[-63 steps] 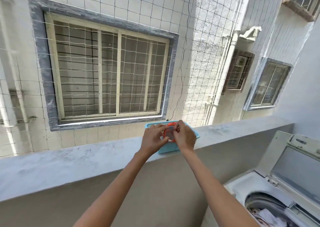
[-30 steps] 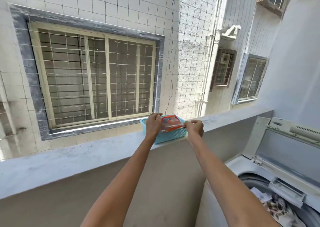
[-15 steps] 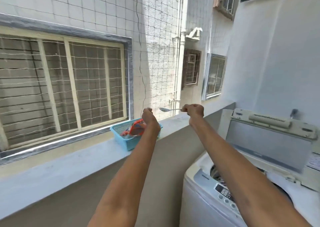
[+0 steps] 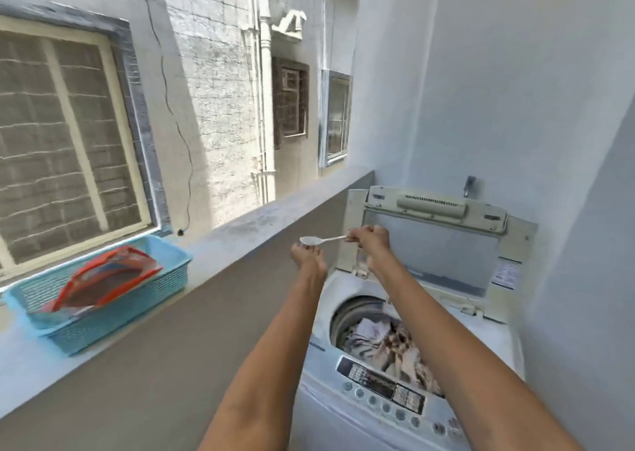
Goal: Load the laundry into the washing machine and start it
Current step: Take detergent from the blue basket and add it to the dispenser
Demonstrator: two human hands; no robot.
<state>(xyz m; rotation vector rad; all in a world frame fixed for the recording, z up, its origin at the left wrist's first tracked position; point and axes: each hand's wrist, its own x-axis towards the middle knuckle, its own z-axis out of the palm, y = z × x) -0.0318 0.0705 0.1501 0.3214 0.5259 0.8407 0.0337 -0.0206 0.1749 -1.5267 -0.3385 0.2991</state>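
Note:
A white top-loading washing machine (image 4: 491,327) stands at the lower right with its lid (image 4: 433,241) raised. Patterned laundry (image 4: 388,344) fills its drum. My right hand (image 4: 371,241) pinches the handle of a metal spoon (image 4: 318,240) carrying white powder, held level above the machine's left rear corner. My left hand (image 4: 307,258) is cupped just under the spoon's bowl, holding nothing. An opened red detergent pouch (image 4: 106,279) lies in a blue plastic basket (image 4: 137,313) on the ledge at the left.
A grey concrete ledge (image 4: 240,230) runs from lower left to the machine's back. The control panel (image 4: 385,385) with round buttons faces me. A white wall (image 4: 515,107) rises behind the machine, with a tap (image 4: 469,186) above the lid. Barred windows face across the gap.
My view and both hands swung right from the basket to the washer. My right hand drew the spoon out of the pouch; my left hand released the pouch and followed under the spoon.

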